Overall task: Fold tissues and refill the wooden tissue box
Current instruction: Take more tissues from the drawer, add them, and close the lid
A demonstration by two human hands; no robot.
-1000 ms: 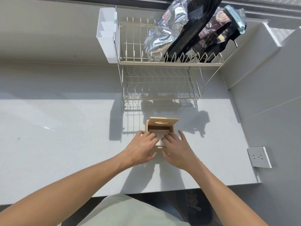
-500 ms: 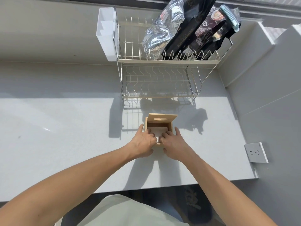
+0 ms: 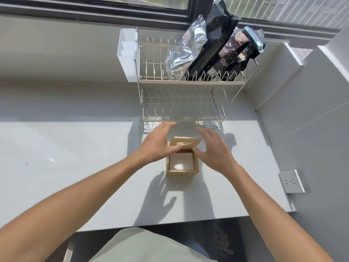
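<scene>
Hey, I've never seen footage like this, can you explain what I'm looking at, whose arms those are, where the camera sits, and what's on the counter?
There is no machine here: a person works with bare hands, and the single picture comes from a wide-angle camera worn on their head, looking down. The left hand and right hand reach around the raised lid of a small square wooden tissue box. Whether they grip the lid is unclear. Inside lies a stack of folded white tissues. The box stands on a pale grey counter. Behind it is a two-tier metal wire dish rack with a white plastic caddy on its side, plus a silver foil bag and black bags on top. A white wall socket sits at the right.
</scene>
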